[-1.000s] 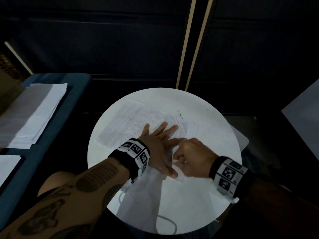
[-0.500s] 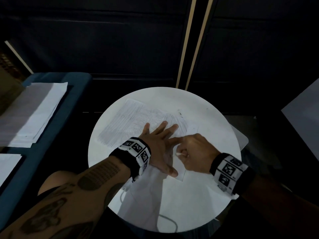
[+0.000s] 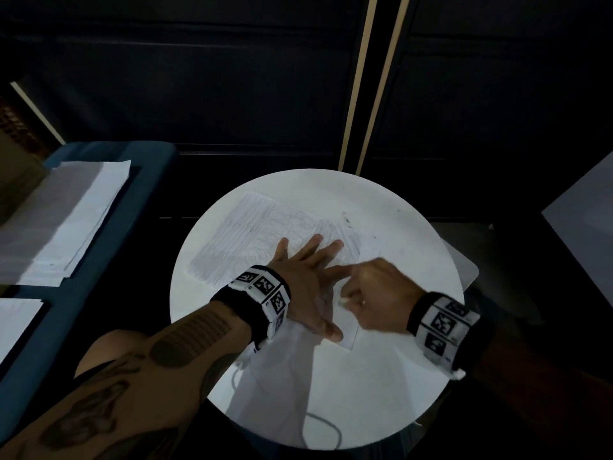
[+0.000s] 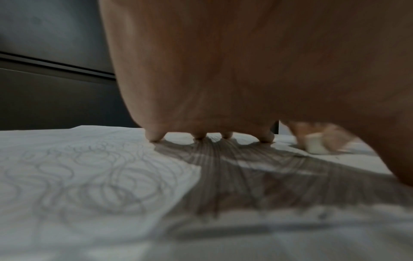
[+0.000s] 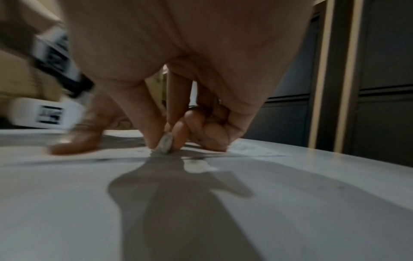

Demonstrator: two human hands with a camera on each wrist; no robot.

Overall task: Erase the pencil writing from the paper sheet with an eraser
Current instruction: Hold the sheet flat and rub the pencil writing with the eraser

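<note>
**Eraser pressed to the scribbled sheet**

The paper sheet (image 3: 265, 234) lies flat on the round white counter (image 3: 414, 227), covered in pencil lines and loops on its left and middle parts. The left hand (image 3: 305, 277) rests palm down on the sheet, its fingers (image 4: 154, 136) straight and spread apart, tips touching the paper. Just to its right, the right hand (image 3: 374, 293) is curled, thumb and fingers (image 5: 149, 130) clamped together on a small white eraser (image 5: 165, 145), whose lower edge touches the sheet near its right end. Both wrists wear bands with black-and-white markers. A stack of papers (image 3: 66, 220) lies on a blue surface well to the left
</note>
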